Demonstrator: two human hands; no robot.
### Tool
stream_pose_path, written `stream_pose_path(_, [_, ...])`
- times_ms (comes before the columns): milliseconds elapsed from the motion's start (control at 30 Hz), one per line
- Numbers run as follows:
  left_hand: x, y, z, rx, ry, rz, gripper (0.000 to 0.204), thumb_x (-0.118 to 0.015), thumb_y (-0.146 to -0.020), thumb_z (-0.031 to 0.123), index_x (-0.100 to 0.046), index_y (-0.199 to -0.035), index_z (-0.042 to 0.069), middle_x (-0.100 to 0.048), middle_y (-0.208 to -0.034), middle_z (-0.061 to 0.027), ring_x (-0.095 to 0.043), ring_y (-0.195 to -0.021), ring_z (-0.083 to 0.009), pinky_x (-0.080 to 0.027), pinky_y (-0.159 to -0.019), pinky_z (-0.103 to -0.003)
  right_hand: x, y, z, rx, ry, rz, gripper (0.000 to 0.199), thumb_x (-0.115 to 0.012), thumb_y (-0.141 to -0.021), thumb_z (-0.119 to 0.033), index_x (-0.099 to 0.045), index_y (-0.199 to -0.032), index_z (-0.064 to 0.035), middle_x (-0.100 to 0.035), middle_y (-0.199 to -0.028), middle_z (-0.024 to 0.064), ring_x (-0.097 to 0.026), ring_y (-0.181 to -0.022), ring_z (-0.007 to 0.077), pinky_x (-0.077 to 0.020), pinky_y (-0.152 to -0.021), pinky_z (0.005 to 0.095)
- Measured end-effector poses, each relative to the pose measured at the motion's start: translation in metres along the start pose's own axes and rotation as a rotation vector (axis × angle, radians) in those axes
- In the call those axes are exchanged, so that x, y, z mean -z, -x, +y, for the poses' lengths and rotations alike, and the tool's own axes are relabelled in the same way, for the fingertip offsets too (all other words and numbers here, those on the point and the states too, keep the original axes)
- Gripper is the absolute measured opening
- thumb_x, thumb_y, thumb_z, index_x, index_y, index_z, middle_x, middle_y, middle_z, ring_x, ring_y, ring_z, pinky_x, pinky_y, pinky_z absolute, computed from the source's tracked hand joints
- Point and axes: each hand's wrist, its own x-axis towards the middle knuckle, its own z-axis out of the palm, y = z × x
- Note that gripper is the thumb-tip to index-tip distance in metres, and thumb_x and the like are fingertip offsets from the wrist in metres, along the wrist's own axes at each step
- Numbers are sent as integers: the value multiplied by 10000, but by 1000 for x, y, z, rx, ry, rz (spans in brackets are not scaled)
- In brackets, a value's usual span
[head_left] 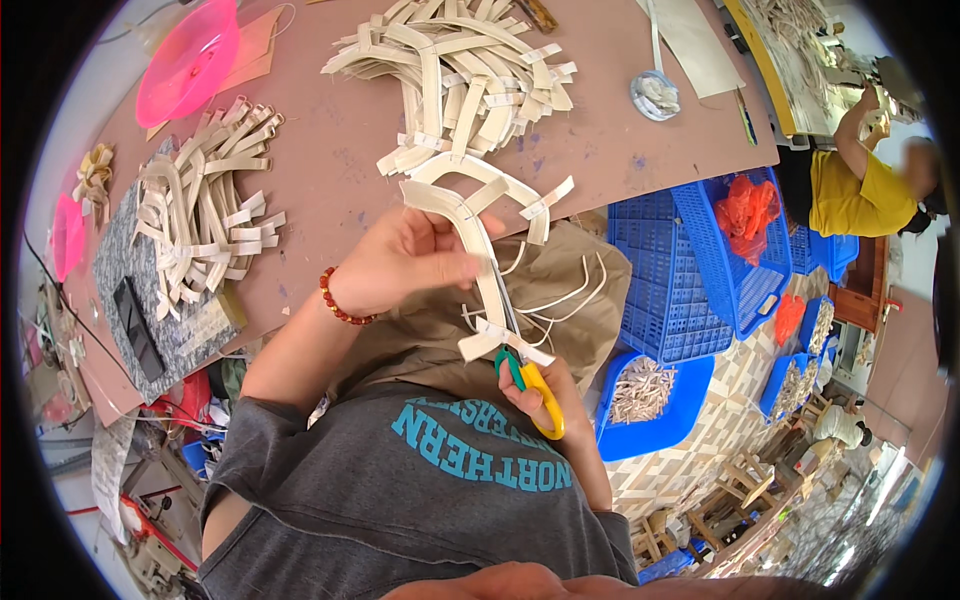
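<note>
My left hand [425, 255] pinches a curved cream fabric strap [470, 228] between thumb and fingers, over my lap. The strap has short crosswise tabs, and its lower end hangs toward my right hand. A pair of scissors [541, 397] with yellow and green handles is gripped in my right hand [535, 385]. Its blades point up along the lower part of the strap; whether they touch the fabric I cannot tell. Just beyond, a large heap of similar cream straps [470, 75] lies on the brown table [330, 140], its nearest pieces close to the held strap.
Another strap pile [205, 200] sits at the left, near a dark phone [138, 325] and a pink basin [190, 65]. Loose white cords [575, 300] lie on my lap. Right of me stand blue crates [655, 280] and a blue bin [670, 425]. A person in yellow [860, 195] is farther right.
</note>
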Motion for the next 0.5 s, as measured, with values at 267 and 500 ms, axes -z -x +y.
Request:
stream_pose_path(267, [-6, 3, -1, 40, -31, -19, 306, -645, -805, -16, -576, -1102, -23, -613, -851, -25, -577, -754, -91, -492, -665, -236, -1, -5, -2, 208, -31, -132, 569, -606, -773, -583, -494, -824, -28, -456, -774, 7, -416, -649, 86, -343, -571, 228])
stream_pose_path(500, [-9, 2, -2, 19, 5, -14, 294, -661, -797, -9, -585, -1081, -17, -608, -804, -22, -559, -704, -85, -481, -636, -234, -2, -4, 4, 178, -91, -120, 547, -602, -789, -562, -494, -759, -27, -468, -793, 15, -426, -664, 96, -343, -579, 235])
